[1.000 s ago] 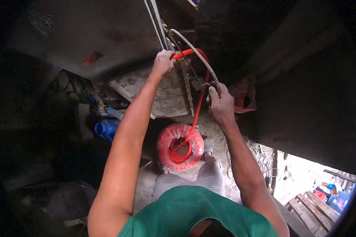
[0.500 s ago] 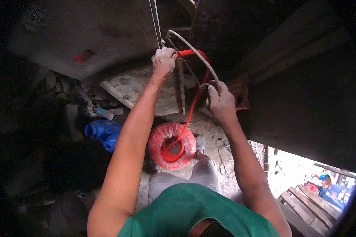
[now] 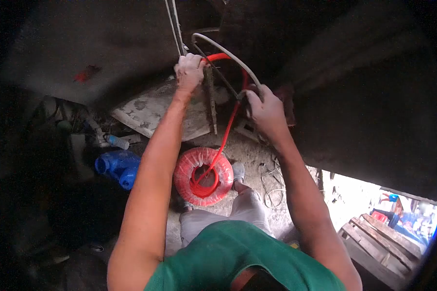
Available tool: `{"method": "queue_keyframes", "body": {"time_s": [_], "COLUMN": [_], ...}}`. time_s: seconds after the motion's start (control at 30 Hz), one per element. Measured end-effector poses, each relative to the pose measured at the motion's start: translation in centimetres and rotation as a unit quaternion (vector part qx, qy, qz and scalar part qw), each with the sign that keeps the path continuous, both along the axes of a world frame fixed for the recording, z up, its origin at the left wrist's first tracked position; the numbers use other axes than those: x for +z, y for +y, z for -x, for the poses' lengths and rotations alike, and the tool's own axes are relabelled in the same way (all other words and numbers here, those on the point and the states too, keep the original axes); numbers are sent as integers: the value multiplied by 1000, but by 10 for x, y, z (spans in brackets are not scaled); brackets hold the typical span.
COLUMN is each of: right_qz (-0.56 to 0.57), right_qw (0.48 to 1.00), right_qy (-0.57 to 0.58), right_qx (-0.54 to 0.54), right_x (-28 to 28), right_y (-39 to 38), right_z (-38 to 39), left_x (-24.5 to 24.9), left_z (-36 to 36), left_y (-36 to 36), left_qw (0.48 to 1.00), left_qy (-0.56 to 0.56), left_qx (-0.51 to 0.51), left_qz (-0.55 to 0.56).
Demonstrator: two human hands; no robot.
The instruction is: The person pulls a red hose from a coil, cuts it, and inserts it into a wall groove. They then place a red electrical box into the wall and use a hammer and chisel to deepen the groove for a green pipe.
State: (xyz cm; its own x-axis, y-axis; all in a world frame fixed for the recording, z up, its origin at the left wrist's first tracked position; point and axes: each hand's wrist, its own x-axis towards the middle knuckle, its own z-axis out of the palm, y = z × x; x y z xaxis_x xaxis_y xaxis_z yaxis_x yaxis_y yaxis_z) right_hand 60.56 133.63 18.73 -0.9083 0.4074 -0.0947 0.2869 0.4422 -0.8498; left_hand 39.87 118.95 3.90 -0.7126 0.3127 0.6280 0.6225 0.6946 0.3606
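Head view, from where I stand: what do the hands have?

"The left hand (image 3: 189,72), near eleven o'clock, is closed, fingers curled round the red hose (image 3: 222,56). Its palm faces away, so I can't tell how tight the hold is, or whether it also grips the pale strips (image 3: 176,24) above."

And the other?

"The right hand (image 3: 268,110), between one and two o'clock, is shut round the near end of a saw with a curved frame (image 3: 234,57). Some fingertips are hidden. The thin blade (image 3: 223,77) slants towards eleven o'clock, passing close to the hose by the left hand. Whether the teeth touch, I can't tell."

Where does the hose go?

"It bends over at twelve, drops behind the saw, and runs down to the plastic-wrapped coil (image 3: 224,177) between six and seven, beside the person's feet. A blue container (image 3: 114,162) lies towards nine, and wooden slats (image 3: 383,242) lie out at four."

So which step is this?

"I'd judge it's the steadying one: hose pinned by one hand, saw held across it. Any stroke calls for a firm left hold, the blade square to the hose, and knuckles well clear of the teeth."
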Motion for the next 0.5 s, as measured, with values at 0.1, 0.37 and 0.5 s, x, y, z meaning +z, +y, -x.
{"method": "queue_keyframes", "body": {"time_s": [0.1, 0.37, 0.5], "right_qz": [-64, 32, -72], "right_qw": [996, 999, 992], "right_qy": [56, -4, 102], "right_qx": [25, 11, 20], "right_x": [-15, -16, -52], "right_y": [-11, -6, -24], "right_z": [49, 11, 82], "left_x": [-4, -2, 0], "left_z": [2, 6, 4], "left_y": [-3, -14, -9], "left_qw": [1000, 999, 998], "left_qy": [-1, -1, -20], "left_qx": [-28, -31, -56], "left_qz": [10, -17, -15]}}
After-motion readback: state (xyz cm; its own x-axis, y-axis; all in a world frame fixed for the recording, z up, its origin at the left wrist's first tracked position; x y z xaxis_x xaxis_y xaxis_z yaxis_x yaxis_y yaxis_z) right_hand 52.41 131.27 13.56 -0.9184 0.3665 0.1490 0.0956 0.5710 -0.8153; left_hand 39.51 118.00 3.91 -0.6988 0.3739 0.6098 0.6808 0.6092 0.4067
